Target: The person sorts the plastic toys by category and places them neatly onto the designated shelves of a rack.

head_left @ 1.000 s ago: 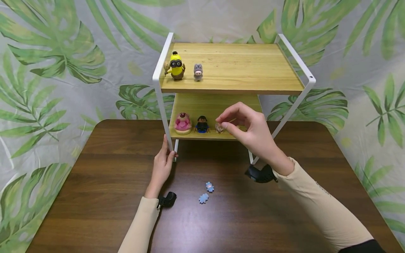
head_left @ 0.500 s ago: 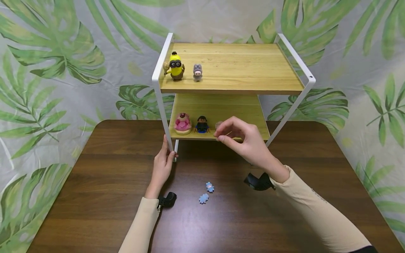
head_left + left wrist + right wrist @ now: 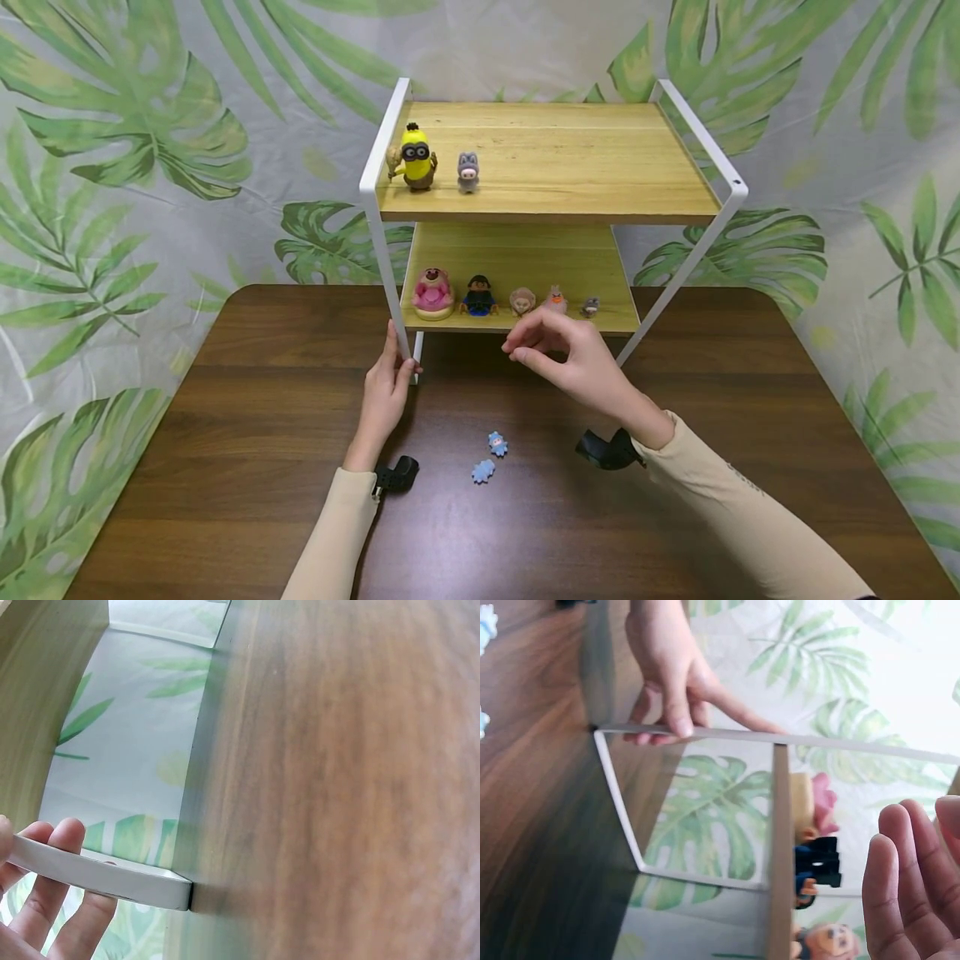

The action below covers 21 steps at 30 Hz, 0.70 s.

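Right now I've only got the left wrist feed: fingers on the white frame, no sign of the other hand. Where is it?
Observer: In the head view, the right hand is up by the front edge of the lower shelf.
Operator: Copy. Anything in it?
Observer: Nothing I can see, in either the head or the right wrist view.
Operator: Any loose parts out front?
Observer: Yes, a small blue figure and a second blue piece lie on the table, in front of the shelf unit.
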Motion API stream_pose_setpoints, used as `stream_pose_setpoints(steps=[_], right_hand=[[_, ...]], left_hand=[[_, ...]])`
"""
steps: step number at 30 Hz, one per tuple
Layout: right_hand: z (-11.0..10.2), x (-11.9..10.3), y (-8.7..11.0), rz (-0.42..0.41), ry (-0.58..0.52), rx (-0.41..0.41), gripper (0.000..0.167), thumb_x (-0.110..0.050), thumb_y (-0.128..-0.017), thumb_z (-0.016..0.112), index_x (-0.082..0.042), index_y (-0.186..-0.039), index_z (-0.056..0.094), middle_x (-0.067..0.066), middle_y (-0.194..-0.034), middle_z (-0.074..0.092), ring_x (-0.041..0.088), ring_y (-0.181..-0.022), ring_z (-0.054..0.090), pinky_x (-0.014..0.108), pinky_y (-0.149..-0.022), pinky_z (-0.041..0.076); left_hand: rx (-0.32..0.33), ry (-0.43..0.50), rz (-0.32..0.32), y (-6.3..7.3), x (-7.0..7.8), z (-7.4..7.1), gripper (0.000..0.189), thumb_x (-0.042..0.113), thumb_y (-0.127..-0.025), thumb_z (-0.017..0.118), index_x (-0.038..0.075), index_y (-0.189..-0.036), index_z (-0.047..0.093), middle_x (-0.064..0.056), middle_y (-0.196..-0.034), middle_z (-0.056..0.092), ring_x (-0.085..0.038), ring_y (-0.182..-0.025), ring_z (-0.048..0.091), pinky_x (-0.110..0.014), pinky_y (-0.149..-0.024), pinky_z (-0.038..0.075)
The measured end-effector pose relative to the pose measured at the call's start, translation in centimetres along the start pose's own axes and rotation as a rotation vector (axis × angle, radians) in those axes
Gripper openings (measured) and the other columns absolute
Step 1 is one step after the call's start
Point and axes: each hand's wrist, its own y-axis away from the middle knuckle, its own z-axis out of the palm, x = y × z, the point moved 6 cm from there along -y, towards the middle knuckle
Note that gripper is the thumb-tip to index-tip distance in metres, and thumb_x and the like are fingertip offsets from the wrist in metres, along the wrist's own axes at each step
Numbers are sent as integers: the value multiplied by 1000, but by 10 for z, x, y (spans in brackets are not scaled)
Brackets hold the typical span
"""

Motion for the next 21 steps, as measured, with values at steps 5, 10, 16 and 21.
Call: stream_pose_setpoints(steps=[5,10,16,21], right_hand=[[5,9,5,27,0,-26,16,8,-87,63,0,-101,62,9,-94,66,20,-83,65,32,-72,53],[9,19,11,63,22,-44,15,4,-89,64,-4,-101,63,5,-94,67,18,-84,65,30,-71,53],[17,31,20,105,58,-86,13,-1,-90,65,-8,-100,64,3,-95,67,15,-84,63,30,-71,53],[26,43,28,109,93,-129,12,0,-89,65,-8,-98,65,6,-93,67,14,-84,63,30,-70,52]], left_hand=[[0,3,5,0,0,0,93,-6,-93,55,46,-152,6,-17,-81,58,-30,-71,63,-47,-64,51],[-1,2,9,0,0,0,93,-6,-93,55,45,-152,5,-17,-81,58,-30,-71,63,-47,-64,51],[-1,-3,3,0,0,0,93,-6,-93,55,46,-152,5,-17,-80,58,-30,-71,63,-47,-64,51],[-2,-9,-3,0,0,0,92,-5,-93,55,45,-152,5,-16,-80,58,-29,-71,63,-47,-63,50]])
